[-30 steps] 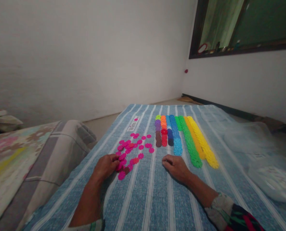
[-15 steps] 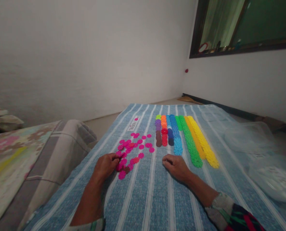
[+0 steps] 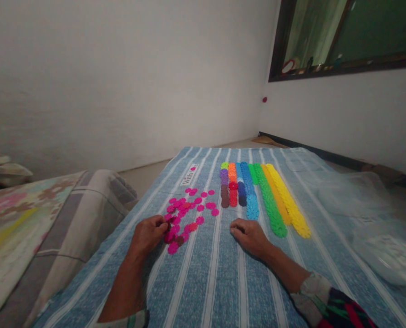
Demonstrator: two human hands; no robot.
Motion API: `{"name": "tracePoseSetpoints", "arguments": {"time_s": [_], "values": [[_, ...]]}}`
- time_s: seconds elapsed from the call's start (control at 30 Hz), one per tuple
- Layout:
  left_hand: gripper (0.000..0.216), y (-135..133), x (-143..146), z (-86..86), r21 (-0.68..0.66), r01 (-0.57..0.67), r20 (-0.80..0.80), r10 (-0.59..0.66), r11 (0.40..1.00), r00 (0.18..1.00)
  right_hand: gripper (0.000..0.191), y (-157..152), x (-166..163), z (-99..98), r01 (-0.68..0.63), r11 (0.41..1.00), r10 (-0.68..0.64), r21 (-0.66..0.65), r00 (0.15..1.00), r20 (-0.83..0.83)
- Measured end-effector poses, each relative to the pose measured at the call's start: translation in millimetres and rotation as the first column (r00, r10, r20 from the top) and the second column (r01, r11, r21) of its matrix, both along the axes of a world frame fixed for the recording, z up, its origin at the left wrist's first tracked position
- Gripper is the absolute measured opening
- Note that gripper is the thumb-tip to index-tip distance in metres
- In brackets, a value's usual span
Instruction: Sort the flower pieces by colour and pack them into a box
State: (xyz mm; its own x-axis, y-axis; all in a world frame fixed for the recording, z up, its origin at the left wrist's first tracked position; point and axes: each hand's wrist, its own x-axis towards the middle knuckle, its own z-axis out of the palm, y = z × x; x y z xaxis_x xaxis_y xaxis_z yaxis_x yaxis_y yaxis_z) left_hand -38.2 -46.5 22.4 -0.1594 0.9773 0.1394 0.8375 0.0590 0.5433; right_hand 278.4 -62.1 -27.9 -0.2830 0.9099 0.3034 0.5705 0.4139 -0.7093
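At the left edge of a loose scatter of magenta discs (image 3: 184, 207), my left hand (image 3: 150, 233) is closed, thumb and fingertips together. A small dark spot shows by the fingertips, but I cannot make out what they pinch. Among the magenta discs lie a brown disc (image 3: 179, 240) and a reddish one (image 3: 193, 227). My right hand (image 3: 249, 234) rests on the striped cloth with curled fingers, and no object shows in it. Just beyond it run overlapping rows of notched discs: blue (image 3: 251, 191), green (image 3: 270, 205), yellow (image 3: 288, 200), and shorter mixed rows with brown (image 3: 225, 198) and red (image 3: 233, 196).
A white strip (image 3: 189, 175) printed "With love" lies behind the magenta discs. Clear plastic containers or bags (image 3: 387, 248) are along the right side. To the left stands a cloth-covered surface (image 3: 76, 218). A white wall (image 3: 155, 82) rises beyond the table.
My left fingertips have shifted very slightly at the edge of the magenta discs. My right hand and the rows of discs stay in place.
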Motion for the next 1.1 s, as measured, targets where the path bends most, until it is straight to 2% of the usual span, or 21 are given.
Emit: {"name": "tracePoseSetpoints", "arguments": {"time_s": [0.3, 0.5, 0.77, 1.1], "values": [[0.020, -6.7, 7.1, 6.7, 0.013, -0.009, 0.258, 0.006, 1.000, 0.966, 0.018, 1.4, 0.0, -1.6, -0.001, 1.000, 0.001, -0.005, 1.000, -0.007], [0.020, -8.2, 10.2, 6.6, 0.020, -0.017, 0.374, 0.008, 1.000, 0.927, 0.018, 1.8, 0.1, -2.2, -0.001, 1.000, 0.001, -0.010, 1.000, -0.008], [0.020, -7.2, 12.5, 2.9, 0.029, 0.002, 0.359, -0.012, 1.000, 0.933, 0.018, 2.2, -0.2, -3.4, -0.002, 1.000, 0.002, -0.001, 1.000, -0.017], [0.021, -8.3, 19.4, -0.1, 0.019, 0.047, 0.438, -0.050, 0.999, 0.898, 0.018, 2.9, 0.0, -4.0, -0.010, 1.000, 0.010, -0.009, 1.000, -0.002]]}}
